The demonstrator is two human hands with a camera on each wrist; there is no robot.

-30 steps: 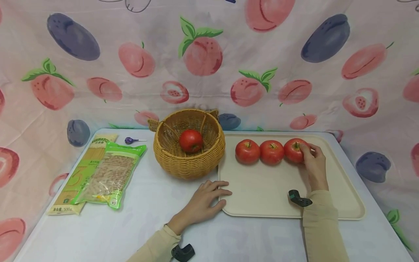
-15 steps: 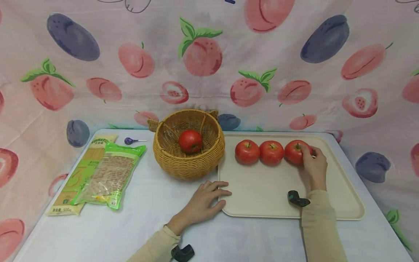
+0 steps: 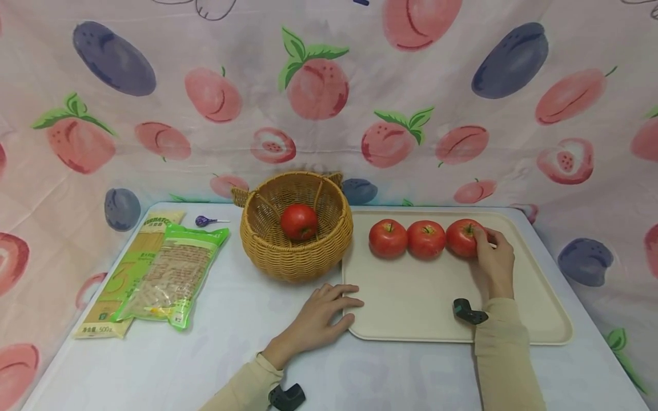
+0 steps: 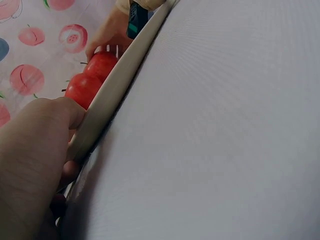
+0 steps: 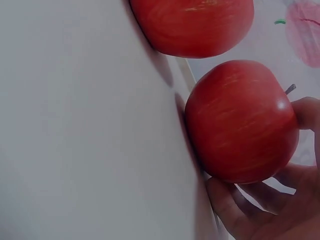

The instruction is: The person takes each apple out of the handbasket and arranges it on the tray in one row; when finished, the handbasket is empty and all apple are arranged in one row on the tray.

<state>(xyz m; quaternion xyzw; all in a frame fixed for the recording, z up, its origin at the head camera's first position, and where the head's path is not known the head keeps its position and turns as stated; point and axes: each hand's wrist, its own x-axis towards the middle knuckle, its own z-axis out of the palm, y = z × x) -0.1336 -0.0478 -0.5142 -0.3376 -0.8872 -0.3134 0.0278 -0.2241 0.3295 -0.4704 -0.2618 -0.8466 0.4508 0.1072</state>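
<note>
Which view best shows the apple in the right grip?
Right wrist: the held apple looks largest, contact with right grip visible. Head shows it smaller, partly covered; left wrist apparently shows it behind a nearer apple.

My left arm (image 3: 247, 385) slants forward and inward, and my left hand (image 3: 325, 315) lies back upward, its fingers (image 3: 347, 288) spread and relaxed. My right arm (image 3: 506, 357) reaches farther out, nearly straight ahead; my right hand (image 3: 496, 261) is bent into a grip, thumb (image 5: 307, 114) opposite the curved fingers.
</note>
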